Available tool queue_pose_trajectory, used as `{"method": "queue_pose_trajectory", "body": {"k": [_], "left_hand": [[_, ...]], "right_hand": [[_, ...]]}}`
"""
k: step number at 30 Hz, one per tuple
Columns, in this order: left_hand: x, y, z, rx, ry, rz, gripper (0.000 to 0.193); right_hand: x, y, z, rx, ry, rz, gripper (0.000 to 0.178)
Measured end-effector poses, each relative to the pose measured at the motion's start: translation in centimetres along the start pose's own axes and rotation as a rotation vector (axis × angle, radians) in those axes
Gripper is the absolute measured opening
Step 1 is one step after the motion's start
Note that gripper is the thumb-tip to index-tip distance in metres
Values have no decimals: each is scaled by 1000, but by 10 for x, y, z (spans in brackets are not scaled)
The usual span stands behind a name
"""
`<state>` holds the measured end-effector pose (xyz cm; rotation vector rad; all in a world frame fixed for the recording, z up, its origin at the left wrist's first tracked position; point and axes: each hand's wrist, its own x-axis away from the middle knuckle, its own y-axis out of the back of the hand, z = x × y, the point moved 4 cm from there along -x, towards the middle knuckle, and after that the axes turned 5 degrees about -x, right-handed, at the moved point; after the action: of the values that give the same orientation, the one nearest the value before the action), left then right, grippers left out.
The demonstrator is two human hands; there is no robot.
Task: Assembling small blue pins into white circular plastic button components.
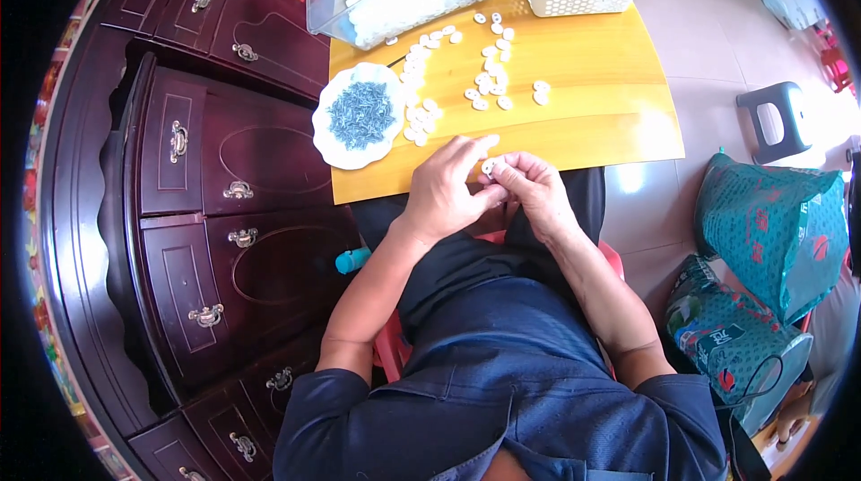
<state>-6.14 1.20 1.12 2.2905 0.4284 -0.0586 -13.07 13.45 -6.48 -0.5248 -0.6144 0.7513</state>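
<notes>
Near the frame's centre, the left hand [446,189] and right hand [531,187] are together pinching one small white round piece [489,166].

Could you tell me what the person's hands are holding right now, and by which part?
A small white ring-shaped piece, pinched at its rim between the fingertips of the left hand and the right hand; the exact finger contact is too small to tell.

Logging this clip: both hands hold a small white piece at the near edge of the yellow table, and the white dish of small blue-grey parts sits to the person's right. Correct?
Not quite. The head view shows the white dish of blue-grey parts on the person's left, at the table's left edge. The rest holds: left hand and right hand meet on a small white piece at the near edge.
</notes>
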Motion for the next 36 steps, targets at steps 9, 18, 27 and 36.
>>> {"method": "queue_pose_trajectory", "body": {"k": [9, 18, 27, 36], "left_hand": [[4, -4, -1, -204, -141, -46, 30], [6, -7, -1, -254, -170, -1, 29], [6, -5, -4, -230, -166, -50, 30], [6, -4, -3, -235, -150, -22, 30]], "right_hand": [[-5, 10, -14, -161, -57, 15, 20], [-11, 21, -24, -128, -66, 41, 23], [-3, 9, -13, -63, 7, -20, 23], [-1, 6, -12, -41, 70, -3, 24]]}}
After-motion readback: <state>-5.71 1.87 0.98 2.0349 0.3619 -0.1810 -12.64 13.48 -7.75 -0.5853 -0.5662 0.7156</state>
